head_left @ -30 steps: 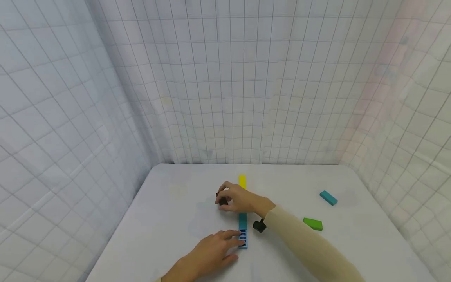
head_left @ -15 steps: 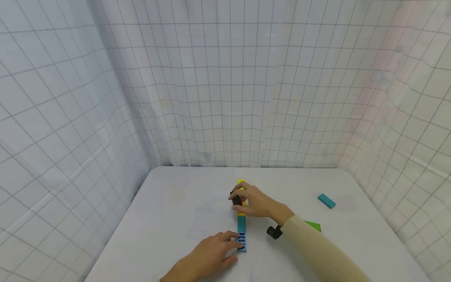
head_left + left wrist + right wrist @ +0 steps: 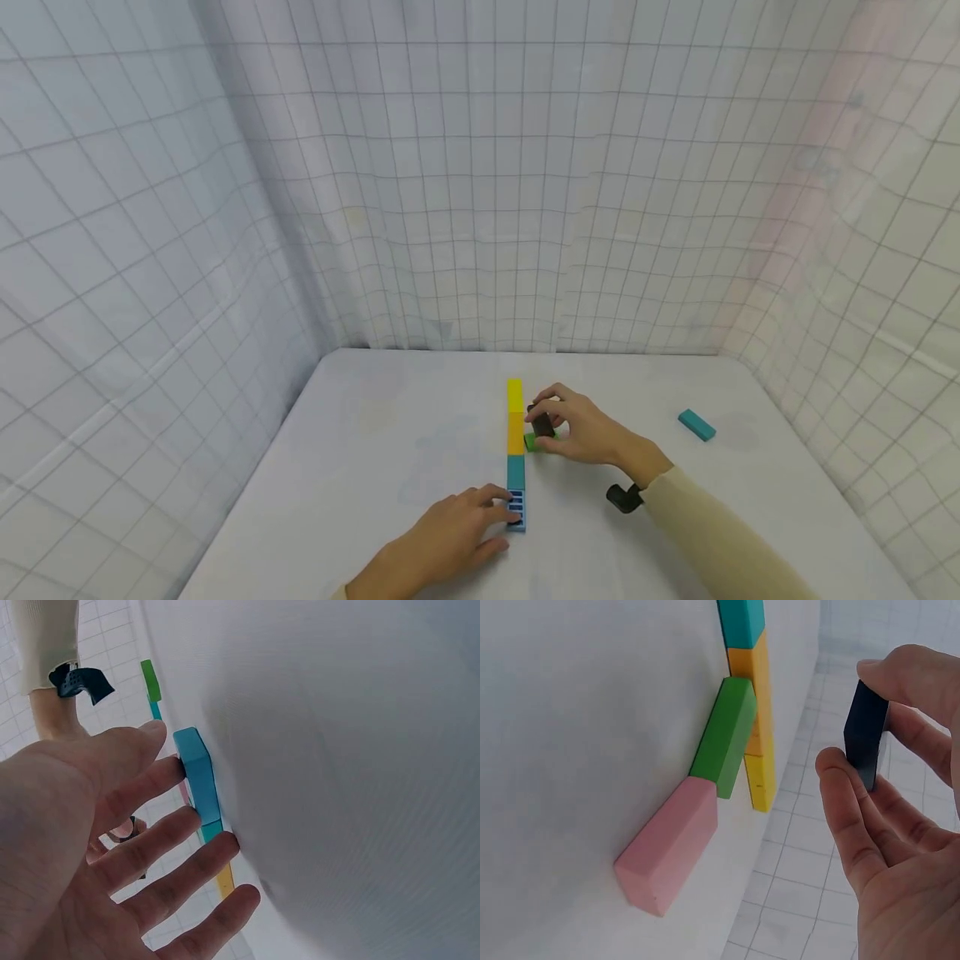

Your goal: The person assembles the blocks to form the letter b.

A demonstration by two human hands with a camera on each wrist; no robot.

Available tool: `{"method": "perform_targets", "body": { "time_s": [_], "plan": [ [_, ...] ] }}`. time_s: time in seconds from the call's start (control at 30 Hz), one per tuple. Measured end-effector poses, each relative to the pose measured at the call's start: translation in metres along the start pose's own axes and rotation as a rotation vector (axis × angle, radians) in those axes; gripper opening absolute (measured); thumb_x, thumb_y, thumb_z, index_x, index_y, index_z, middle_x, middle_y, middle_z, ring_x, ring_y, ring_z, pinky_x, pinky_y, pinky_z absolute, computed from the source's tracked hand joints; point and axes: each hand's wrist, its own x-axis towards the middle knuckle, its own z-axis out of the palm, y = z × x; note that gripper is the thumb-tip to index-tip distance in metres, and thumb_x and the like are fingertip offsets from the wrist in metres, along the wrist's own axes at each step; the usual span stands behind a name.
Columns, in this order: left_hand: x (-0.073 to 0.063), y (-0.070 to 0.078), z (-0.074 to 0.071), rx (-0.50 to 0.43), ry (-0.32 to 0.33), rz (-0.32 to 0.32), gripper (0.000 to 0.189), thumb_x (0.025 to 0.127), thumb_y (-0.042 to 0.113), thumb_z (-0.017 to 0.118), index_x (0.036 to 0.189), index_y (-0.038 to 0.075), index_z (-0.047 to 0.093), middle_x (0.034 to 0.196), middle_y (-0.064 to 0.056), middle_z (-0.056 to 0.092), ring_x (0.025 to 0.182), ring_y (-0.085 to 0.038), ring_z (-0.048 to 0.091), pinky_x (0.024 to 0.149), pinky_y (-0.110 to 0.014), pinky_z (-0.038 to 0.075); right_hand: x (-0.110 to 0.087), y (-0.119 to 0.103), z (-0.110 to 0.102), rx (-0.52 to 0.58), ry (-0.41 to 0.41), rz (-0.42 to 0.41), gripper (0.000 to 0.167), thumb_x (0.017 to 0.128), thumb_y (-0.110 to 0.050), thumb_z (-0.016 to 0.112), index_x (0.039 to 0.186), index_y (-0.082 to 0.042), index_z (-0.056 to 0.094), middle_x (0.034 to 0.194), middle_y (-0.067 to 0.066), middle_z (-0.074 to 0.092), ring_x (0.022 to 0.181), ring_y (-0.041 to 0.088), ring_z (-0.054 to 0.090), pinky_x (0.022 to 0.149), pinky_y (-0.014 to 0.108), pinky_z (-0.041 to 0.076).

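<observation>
Black block point(image 3: 866, 733), edges pinched in right hand point(image 3: 581, 430), hangs clear of tabletop point(image 3: 375, 442).

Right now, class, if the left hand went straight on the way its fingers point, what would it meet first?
The light blue block. The left hand points straight at it, fingertips seemingly against it, though exact contact is hard to judge.

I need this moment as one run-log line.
left hand: touches blue block | right hand: holds dark block | row beyond blue: teal block, orange block, yellow block
</observation>
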Motion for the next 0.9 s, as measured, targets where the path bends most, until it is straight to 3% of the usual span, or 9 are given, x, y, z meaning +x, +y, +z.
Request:
{"method": "perform_targets", "body": {
  "time_s": [0.27, 0.57, 0.9],
  "plan": [
    [0.003, 0.001, -0.002, -0.008, 0.009, 0.004, 0.036, 0.11, 0.046, 0.083, 0.145, 0.04, 0.081, 0.158, 0.009, 0.071, 0.128, -0.014, 0.074, 0.107, -0.044, 0.07, -0.027, 0.013, -0.007, 0.01, -0.002, 0.041, 0.036, 0.102, -0.012, 0.091, 0.136, -0.014, 0.082, 0.147, 0.012, 0.069, 0.111, 0.019, 0.077, 0.097, 0.03, 0.071],
    [0.001, 0.0, -0.002, -0.029, 0.005, -0.007, 0.035, 0.11, 0.045, 0.083, 0.145, 0.04, 0.082, 0.158, 0.009, 0.071, 0.128, -0.014, 0.074, 0.109, -0.045, 0.07, -0.048, 0.02, -0.011, -0.005, -0.035, 0.118, 0.041, 0.102, -0.018, 0.092, 0.142, -0.018, 0.081, 0.146, 0.007, 0.07, 0.106, 0.01, 0.073, 0.095, 0.023, 0.067],
    [0.0, 0.0, -0.003, -0.042, 0.007, -0.001, 0.036, 0.111, 0.044, 0.082, 0.146, 0.039, 0.081, 0.16, 0.008, 0.07, 0.131, -0.014, 0.073, 0.111, -0.045, 0.069, -0.067, 0.023, -0.011, -0.03, -0.021, 0.126, 0.04, 0.1, -0.014, 0.093, 0.138, -0.018, 0.081, 0.143, 0.007, 0.071, 0.103, 0.008, 0.073, 0.094, 0.027, 0.069]
  ]
}}
